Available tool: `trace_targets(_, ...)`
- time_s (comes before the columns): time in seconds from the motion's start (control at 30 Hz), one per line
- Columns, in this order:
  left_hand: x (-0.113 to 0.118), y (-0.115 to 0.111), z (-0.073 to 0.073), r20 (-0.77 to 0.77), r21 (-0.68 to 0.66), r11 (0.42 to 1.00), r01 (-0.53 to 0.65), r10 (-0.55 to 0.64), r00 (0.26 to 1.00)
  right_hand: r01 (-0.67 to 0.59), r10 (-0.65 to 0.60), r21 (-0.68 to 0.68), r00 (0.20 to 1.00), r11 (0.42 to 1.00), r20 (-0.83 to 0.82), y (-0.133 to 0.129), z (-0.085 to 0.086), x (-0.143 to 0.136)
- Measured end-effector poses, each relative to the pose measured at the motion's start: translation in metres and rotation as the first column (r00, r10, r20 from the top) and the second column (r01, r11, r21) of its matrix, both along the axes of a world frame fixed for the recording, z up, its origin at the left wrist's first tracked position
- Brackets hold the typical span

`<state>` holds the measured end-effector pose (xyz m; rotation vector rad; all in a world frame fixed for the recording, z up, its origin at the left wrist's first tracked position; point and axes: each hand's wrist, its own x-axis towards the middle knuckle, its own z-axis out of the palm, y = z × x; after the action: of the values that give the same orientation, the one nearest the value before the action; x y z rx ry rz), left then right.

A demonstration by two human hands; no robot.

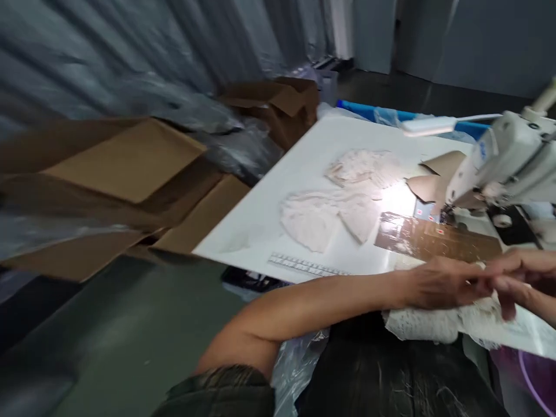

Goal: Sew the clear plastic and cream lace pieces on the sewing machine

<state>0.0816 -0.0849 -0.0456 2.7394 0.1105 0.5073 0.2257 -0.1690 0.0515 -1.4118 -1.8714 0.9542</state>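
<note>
At the table's right front edge, my left hand (pixel 449 282) and my right hand (pixel 523 281) meet, fingers pressed together over a bunched cream lace fabric (pixel 428 324). Blur and overlapping fingers hide exactly what is pinched between them. The fabric hangs over the edge toward my lap. Just beyond the hands is the white sewing machine (pixel 499 159), with brown tape-covered board (pixel 434 236) beside its needle area. Cream fabric pieces (pixel 308 220) lie flat in the middle of the white table (pixel 264 217), with another frilly piece (pixel 362 167) behind them.
A clear ruler (pixel 304 265) is at the table's front edge. Brown pieces (pixel 443 168) lie left of the machine head, under a white lamp (pixel 429 125). Open cardboard boxes (pixel 130 159) and plastic bags (pixel 243 145) stand left. A purple tub (pixel 532 370) is low at right.
</note>
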Motion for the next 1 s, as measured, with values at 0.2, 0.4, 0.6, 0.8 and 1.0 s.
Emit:
trace_targets(0.2,-0.009,0.007,-0.014,0.317,0.302,0.953,0.035,-0.135,0.939,0.242,-0.257,0.094,0.944,0.966,0.209,-0.048,0.007,0.022)
trace_targets(0.4,-0.009,0.003,-0.008,0.456,0.265,0.964,-0.006,-0.12,0.882,0.064,-0.237,0.367,0.861,0.928,0.45,-0.042,-0.037,0.011)
trace_targets(0.6,-0.007,0.002,-0.006,0.504,0.211,0.977,0.018,-0.125,0.854,-0.033,-0.244,0.453,0.807,0.891,0.537,-0.059,-0.053,0.023)
trace_targets(0.8,-0.009,0.005,-0.005,0.438,0.287,0.957,0.041,-0.17,0.883,0.204,-0.36,0.478,0.895,0.854,0.262,-0.059,-0.045,0.025)
trace_targets(1.0,-0.007,0.004,-0.003,0.467,0.3,0.952,0.055,-0.197,0.862,0.206,-0.287,0.418,0.947,0.885,0.142,-0.046,-0.051,0.009)
